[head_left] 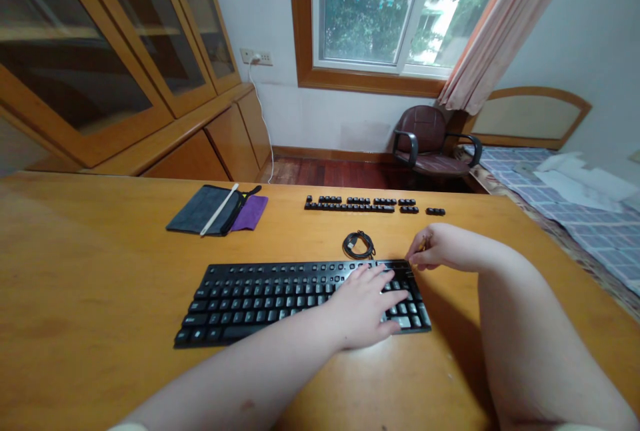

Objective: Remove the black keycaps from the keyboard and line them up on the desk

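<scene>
A black keyboard (260,301) lies on the wooden desk, its top rows partly stripped of keycaps. My left hand (367,304) rests flat over its right part, fingers spread across the number pad and the keys beside it. At the upper right corner of the keyboard is my right hand (429,247), its fingers pinched together. Something small and brownish shows between those fingers, too little to name. Behind the keyboard sits its coiled black cable (359,244). Farther back, loose black keycaps (350,207) stand in two rows.
A dark grey zip pouch (193,211), a thin whitish stick (219,209) and a purple cloth (251,213) lie at the desk's back left. Beyond the desk (90,271) are a glass-door cabinet (175,101), a brown armchair (425,131) and a bed (530,171).
</scene>
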The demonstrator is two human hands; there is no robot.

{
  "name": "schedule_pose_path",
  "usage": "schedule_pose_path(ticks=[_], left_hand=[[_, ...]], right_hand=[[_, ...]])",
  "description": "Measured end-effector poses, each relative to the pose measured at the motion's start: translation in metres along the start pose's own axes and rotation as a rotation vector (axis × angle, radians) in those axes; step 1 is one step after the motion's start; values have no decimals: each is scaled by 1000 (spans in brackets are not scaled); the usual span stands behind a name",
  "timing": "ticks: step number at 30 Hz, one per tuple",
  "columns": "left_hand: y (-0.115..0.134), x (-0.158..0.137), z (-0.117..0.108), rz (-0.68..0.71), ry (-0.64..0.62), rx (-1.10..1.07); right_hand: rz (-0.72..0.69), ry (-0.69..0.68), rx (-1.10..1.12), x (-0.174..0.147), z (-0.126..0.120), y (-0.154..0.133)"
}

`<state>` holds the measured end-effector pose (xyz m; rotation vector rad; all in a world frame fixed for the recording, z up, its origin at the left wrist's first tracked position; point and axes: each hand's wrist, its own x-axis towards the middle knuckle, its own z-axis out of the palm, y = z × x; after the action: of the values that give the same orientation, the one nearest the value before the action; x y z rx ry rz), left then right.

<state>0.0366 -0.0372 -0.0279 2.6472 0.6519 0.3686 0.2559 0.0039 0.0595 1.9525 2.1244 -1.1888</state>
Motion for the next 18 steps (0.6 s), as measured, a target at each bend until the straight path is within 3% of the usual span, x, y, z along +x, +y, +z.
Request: schedule_pose_path(ticks=[7, 18], left_hand=[[0, 0, -1, 1, 6, -8], [-1, 0, 1, 1, 24, -23]], right_hand=[[52, 56, -42, 4, 3, -5], [-9, -12, -69, 10, 7, 2]])
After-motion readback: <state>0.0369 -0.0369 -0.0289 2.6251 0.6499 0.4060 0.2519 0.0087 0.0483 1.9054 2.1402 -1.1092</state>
